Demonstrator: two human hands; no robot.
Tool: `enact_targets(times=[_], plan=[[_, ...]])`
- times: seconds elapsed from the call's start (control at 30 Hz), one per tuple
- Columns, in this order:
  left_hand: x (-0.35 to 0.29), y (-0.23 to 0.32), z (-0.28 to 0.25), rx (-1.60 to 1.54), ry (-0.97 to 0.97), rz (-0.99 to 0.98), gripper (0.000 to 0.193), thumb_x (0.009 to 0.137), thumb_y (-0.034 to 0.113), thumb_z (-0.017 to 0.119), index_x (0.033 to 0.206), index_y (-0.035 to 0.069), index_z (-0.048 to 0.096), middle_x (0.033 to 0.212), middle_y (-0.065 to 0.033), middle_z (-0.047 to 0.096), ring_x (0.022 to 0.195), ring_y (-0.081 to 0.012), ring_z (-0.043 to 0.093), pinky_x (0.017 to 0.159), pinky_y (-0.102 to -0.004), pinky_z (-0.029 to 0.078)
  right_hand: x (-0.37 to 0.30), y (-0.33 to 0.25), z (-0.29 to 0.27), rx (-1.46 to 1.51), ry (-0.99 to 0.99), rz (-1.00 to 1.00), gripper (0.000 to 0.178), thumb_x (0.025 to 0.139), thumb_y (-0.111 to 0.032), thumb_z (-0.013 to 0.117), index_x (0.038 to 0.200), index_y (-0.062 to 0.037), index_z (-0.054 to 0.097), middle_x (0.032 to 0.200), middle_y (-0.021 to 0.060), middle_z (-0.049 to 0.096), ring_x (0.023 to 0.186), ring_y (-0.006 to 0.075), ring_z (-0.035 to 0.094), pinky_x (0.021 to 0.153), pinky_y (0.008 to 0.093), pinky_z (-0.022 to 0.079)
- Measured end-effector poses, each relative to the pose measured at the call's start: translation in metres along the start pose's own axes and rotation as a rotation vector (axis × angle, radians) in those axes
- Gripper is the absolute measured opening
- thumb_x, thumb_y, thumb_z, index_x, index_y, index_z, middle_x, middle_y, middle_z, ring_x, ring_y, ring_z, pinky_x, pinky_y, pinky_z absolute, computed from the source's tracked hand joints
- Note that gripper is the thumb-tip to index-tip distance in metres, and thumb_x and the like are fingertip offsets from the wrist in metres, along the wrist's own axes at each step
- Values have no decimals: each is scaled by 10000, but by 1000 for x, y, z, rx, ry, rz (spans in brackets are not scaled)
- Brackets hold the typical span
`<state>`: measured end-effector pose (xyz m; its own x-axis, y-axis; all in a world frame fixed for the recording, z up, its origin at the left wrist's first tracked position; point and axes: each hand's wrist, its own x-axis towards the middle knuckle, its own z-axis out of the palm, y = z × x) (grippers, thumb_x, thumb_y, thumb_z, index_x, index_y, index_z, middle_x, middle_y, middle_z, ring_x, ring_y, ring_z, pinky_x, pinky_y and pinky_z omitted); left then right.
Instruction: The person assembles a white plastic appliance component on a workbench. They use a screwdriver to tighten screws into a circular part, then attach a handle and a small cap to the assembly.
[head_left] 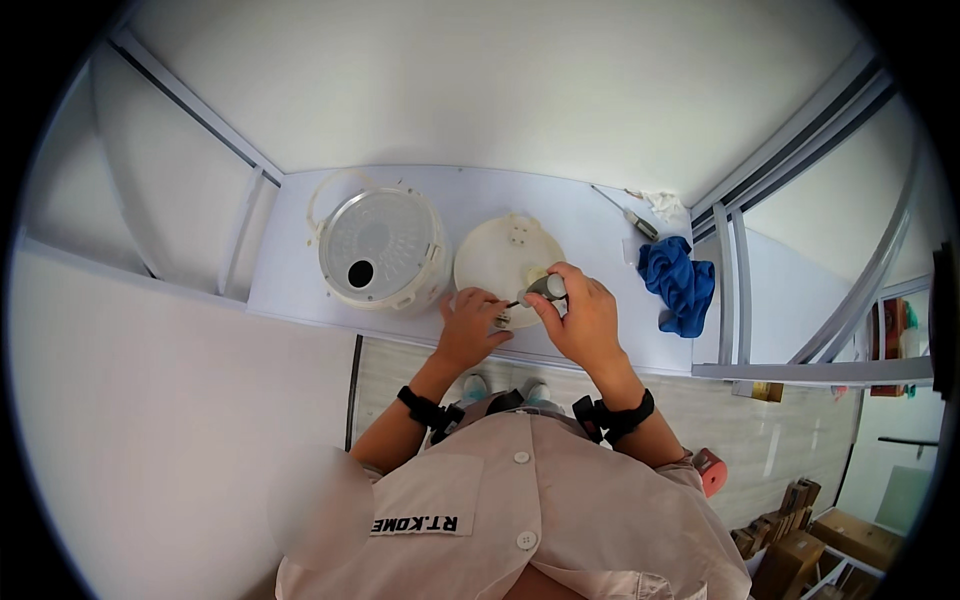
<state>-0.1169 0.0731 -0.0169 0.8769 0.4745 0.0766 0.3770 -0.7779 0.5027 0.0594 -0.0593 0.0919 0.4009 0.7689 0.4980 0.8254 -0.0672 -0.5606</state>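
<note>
A round cream-coloured lid (485, 262) lies on the white tabletop in front of me. My right hand (590, 322) is wrapped round a screwdriver with a grey handle (546, 288), its shaft pointing left across the lid. The shaft's end meets a small metal part (503, 318) at the lid's near-left edge. At that same edge, my left hand (470, 325) grips the lid, fingers and thumb curled around the metal part. To the left stands a white rice cooker body (425, 282) with a round, greyish top that has a dark hole in it.
A second screwdriver (640, 225) lies at the back right, close to a crumpled white tissue (663, 204). A blue cloth (678, 285) is bunched near the table's right end. Metal frame posts (738, 285) rise beside it. Cardboard boxes (790, 562) sit on the floor at lower right.
</note>
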Motion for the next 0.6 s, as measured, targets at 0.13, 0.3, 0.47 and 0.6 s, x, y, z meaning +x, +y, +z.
enact_targets(times=[0.13, 0.3, 0.47, 0.6], plan=[[4, -1, 1, 12, -26, 25, 540, 808, 387, 861, 1291, 189, 722, 1271, -2, 591, 1330, -242, 473, 1107, -659, 258, 2, -4, 2, -23, 44, -54, 423, 875, -275, 850, 1161, -59, 624, 850, 124, 717, 663, 342, 668, 633, 415, 502], [7, -4, 3, 53, -17, 70, 547, 799, 418, 859, 1282, 200, 722, 1254, -11, 594, 1285, -239, 496, 1059, -634, 279, 3, -8, -1, -67, 29, -75, 429, 875, -277, 848, 1164, -67, 611, 854, 117, 725, 669, 322, 681, 639, 401, 504], [8, -2, 2, 60, -48, 64, 547, 819, 408, 856, 1307, 208, 711, 1258, -1, 589, 1293, -232, 492, 1064, -653, 286, 3, -8, 1, -71, 42, -88, 416, 868, -309, 851, 1130, -75, 628, 870, 110, 735, 686, 310, 691, 640, 390, 504], [7, -4, 3, 61, -35, 70, 556, 814, 411, 860, 1310, 210, 708, 1260, 5, 594, 1296, -237, 490, 1060, -649, 288, 3, -7, 2, -92, 89, -125, 412, 822, -307, 873, 1073, -71, 647, 892, 107, 706, 708, 320, 686, 635, 397, 506]])
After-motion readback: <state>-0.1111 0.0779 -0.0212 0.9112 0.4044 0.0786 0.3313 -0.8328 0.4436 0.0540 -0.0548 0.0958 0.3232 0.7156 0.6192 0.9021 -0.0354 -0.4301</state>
